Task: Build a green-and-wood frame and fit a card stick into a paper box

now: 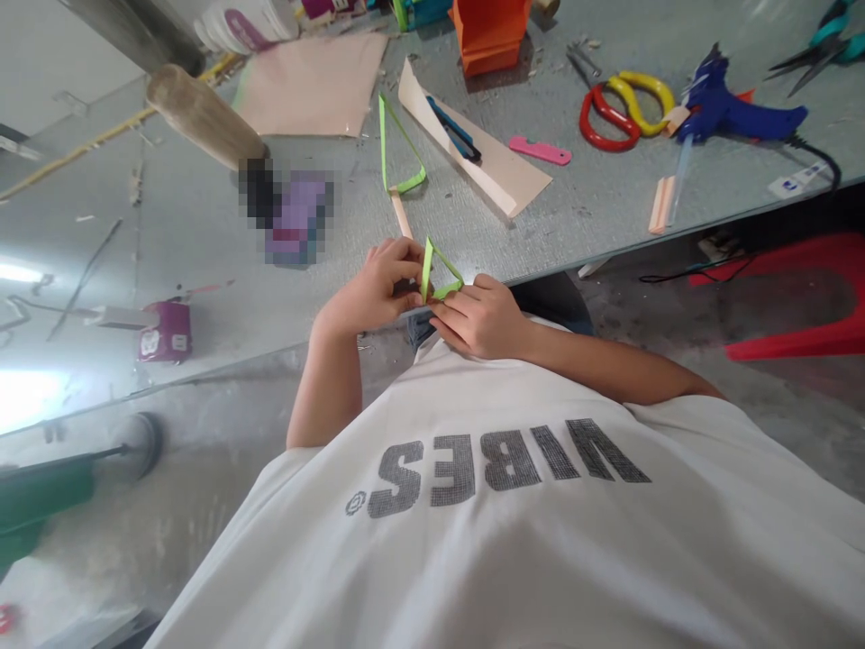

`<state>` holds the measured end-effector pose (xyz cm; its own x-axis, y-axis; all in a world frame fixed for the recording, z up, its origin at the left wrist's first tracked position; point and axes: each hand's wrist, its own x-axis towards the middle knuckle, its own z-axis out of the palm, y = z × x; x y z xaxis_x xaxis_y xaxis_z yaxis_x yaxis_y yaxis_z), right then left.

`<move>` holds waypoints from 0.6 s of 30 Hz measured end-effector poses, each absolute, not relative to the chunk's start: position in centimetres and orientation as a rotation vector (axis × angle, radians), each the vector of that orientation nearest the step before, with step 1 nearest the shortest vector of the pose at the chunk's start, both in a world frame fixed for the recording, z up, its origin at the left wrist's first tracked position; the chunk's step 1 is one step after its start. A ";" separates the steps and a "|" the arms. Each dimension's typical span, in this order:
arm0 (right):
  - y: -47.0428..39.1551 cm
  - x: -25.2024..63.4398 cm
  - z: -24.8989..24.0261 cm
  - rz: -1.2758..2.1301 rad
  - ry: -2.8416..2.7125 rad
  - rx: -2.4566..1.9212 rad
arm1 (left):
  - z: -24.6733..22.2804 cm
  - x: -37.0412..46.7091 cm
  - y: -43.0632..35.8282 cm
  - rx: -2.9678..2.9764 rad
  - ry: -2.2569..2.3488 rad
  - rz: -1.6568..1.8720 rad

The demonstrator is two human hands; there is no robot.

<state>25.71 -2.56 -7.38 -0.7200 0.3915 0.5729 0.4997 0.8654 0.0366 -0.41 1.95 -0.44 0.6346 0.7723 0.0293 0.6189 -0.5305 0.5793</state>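
Close to my body at the table's edge, both hands pinch a small triangle of folded green paper strip [428, 268]. My left hand [378, 287] is closed on its left side, with thumb and forefinger at the strip. From the other side, the bent fingers of my right hand [483, 317] hold its lower right part. Just beyond lies a larger green strip triangle [383, 144], with a narrow beige strip [401, 214] running from it towards my left hand. My fingertips hide the lower edge of the held triangle.
On the glass-topped table [209, 221] lie a blue cutter knife [452, 129] on beige paper [517, 171], a pink cutter [539, 150], red-and-yellow scissors [610, 117] and a blue glue gun [736, 110]. A wooden-looking cylinder [203, 113] is at left. A red stool [804, 306] stands at right.
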 end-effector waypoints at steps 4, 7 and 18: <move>-2.5 25.7 -7.5 -0.222 -2.459 -0.654 | -0.3 -0.5 2.2 2.311 1.067 0.356; -2.5 25.8 -7.6 -0.206 -2.456 -0.658 | -0.1 -0.5 2.3 2.304 1.049 0.348; -3.1 25.6 -7.1 -0.123 -2.451 -0.705 | -0.5 -0.2 2.1 2.346 1.068 0.374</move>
